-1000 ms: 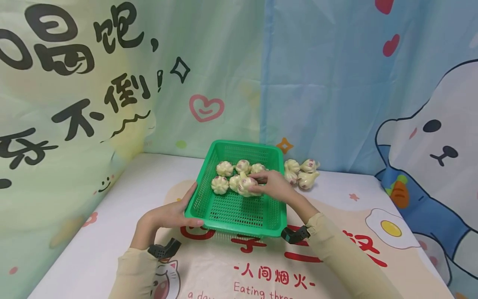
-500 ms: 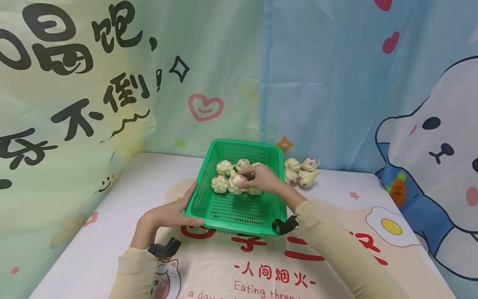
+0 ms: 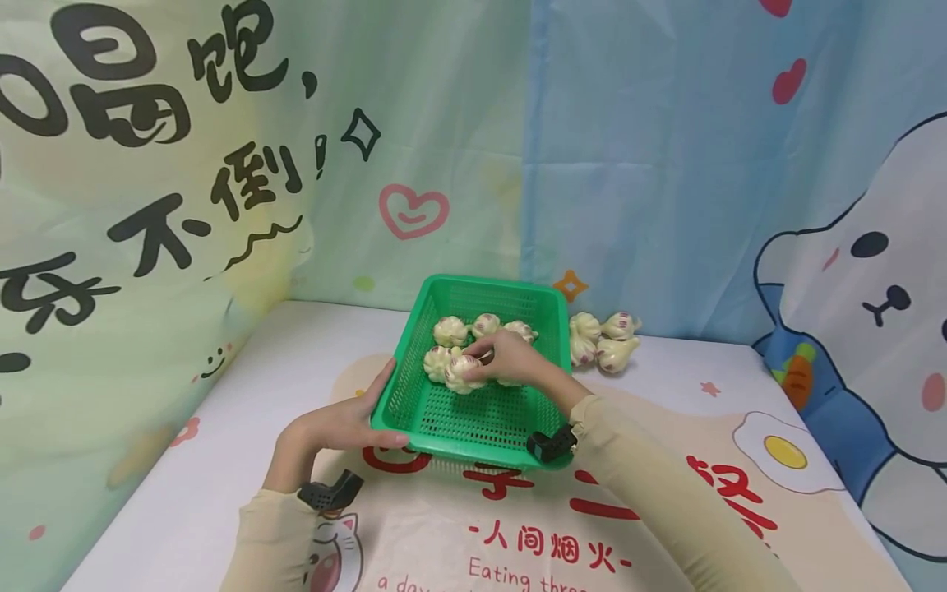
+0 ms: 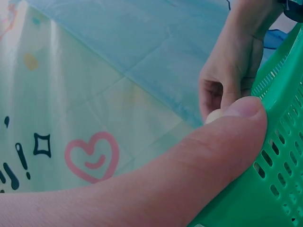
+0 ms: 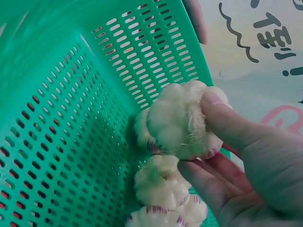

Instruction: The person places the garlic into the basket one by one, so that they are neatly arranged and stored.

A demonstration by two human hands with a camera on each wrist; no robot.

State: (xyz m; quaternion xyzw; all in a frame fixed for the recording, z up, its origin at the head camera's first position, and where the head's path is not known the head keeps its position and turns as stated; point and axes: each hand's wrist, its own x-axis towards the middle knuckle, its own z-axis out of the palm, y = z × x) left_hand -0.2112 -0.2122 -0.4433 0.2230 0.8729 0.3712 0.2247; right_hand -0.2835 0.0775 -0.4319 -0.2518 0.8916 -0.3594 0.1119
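Note:
A green plastic basket (image 3: pixel 473 450) with slotted walls stands on the table. At its near left corner my left hand (image 3: pixel 336 423) holds it, the thumb lying along the front rim and the fingers against the left side. Inside the basket my right hand (image 3: pixel 512 359) pinches a garlic bulb (image 5: pixel 177 123) between thumb and fingers; in the right wrist view the bulb's root side faces the camera. It overlaps another garlic bulb (image 3: pixel 436 362) to its left. Further garlic bulbs (image 3: pixel 450 331) lie behind it in a rough row, some partly hidden by the right hand.
Outside the basket, close to its right wall, several garlic bulbs (image 3: pixel 616 354) lie in a cluster on the table. A printed cloth (image 3: pixel 562 526) covers the tabletop. Behind the table hangs a printed curtain (image 3: pixel 459 123), near the basket's far rim.
My right hand has moved left across the basket with the garlic bulb, which now sits nearer the leftmost bulbs. The left hand has stayed at the basket's corner.

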